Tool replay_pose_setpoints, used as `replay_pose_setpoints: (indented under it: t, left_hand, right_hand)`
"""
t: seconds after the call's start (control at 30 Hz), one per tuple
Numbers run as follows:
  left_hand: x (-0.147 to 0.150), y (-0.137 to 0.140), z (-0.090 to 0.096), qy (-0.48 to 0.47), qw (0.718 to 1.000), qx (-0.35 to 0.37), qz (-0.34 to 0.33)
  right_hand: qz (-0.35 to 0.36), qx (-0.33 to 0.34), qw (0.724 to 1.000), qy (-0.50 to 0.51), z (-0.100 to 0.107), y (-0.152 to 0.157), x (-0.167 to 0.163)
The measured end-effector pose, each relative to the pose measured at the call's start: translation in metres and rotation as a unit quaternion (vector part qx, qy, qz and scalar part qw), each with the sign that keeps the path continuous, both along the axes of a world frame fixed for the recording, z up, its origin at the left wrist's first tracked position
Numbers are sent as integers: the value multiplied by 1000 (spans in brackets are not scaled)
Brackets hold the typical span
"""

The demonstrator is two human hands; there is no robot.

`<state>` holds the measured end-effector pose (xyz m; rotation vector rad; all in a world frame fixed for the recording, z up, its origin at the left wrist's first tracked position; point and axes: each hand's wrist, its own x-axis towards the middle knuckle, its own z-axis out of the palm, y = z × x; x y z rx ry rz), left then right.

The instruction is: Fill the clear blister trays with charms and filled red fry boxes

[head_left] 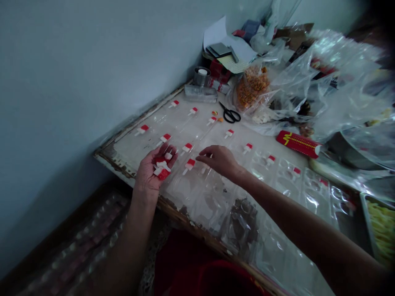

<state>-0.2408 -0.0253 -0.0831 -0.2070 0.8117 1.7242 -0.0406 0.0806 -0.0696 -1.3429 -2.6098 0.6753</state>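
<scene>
My left hand [151, 168] is palm up with fingers curled, cupping several small red-and-white popsicle-shaped pieces [162, 169]. My right hand [217, 159] hovers palm down over the clear plastic trays [212, 201]. Its thumb and fingertips are drawn close together; whether something is between them cannot be made out. Just left of those fingertips lies one popsicle-shaped piece [189, 165]. Part of a white stick [205, 168] shows under the hand. More such pieces lie spaced out in rows, including one on the left [142, 130] and one farther right [248, 148].
Black scissors [231, 114] lie behind the rows, near a plastic bag of orange pieces [251, 88]. A red packet [298, 144] and a metal bowl [348, 152] are on the right. Yellow pieces fill a metal tray [364, 213]. A wall borders the left side.
</scene>
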Motion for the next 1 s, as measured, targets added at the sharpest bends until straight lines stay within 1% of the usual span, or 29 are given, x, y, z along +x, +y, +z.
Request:
replay_pose_setpoints:
  t: [0.1, 0.17, 0.23, 0.3, 0.37, 0.4, 0.43, 0.47, 0.5, 0.53, 0.57, 0.63, 0.7, 0.73, 0.77, 0.8, 0.87, 0.93, 0.97, 1.0]
  left_hand:
    - [0, 0, 0, -6, 1000, 10, -9]
    - [-1, 0, 1, -4, 1000, 15, -16]
    - [-1, 0, 2, 9, 1000, 20, -18]
    - [1, 2, 3, 22, 999, 17, -18]
    - [6, 4, 5, 28, 999, 14, -25]
    - [11, 5, 5, 28, 999, 15, -32]
    - [17, 6, 6, 26, 999, 19, -38]
    - [24, 8, 6, 21, 998, 26, -46]
    - [31, 10, 6, 13, 998, 33, -56]
    - [40, 12, 6, 3, 997, 39, -67]
    - [50, 14, 6, -9, 996, 44, -80]
    - [69, 19, 7, -35, 991, 52, -114]
    - [88, 23, 7, -55, 985, 62, -151]
    - [95, 24, 8, -61, 982, 67, -167]
    - [101, 25, 8, -64, 979, 70, -180]
    - [106, 26, 8, -65, 978, 71, -187]
    - [113, 27, 6, -62, 977, 63, -196]
    - [116, 28, 4, -55, 977, 54, -200]
    - [117, 29, 3, -51, 977, 51, -202]
    - [118, 29, 2, -48, 976, 49, -205]
  right_hand:
    - [31, 58, 997, -26, -5, -17, -20]
    - [34, 63, 997, -14, -12, -23, -30]
    - [18, 17, 999, 46, -19, -22, -35]
    - [-3, -81, 987, 137, -21, -13, -32]
    - [-23, -189, 955, 225, -15, 0, -16]
    - [-38, -227, 938, 261, -9, 6, -3]
    - [-62, -248, 923, 286, -2, 10, 14]
    - [-91, -253, 915, 302, 6, 12, 32]
    - [-128, -241, 912, 306, 12, 12, 52]
    - [-163, -233, 910, 302, 16, 9, 72]
    - [-188, -240, 906, 294, 18, 3, 91]
    - [-232, -273, 888, 289, 12, -14, 119]
    - [-260, -304, 868, 295, -3, -33, 132]
    - [-267, -308, 863, 297, -11, -41, 134]
    - [-272, -301, 866, 293, -19, -46, 134]
    - [-277, -279, 876, 280, -25, -50, 132]
    - [-281, -194, 912, 228, -31, -52, 127]
    - [-274, -107, 942, 164, -30, -50, 125]
    - [-267, -84, 949, 145, -27, -49, 124]
    - [-259, -76, 953, 136, -24, -48, 125]
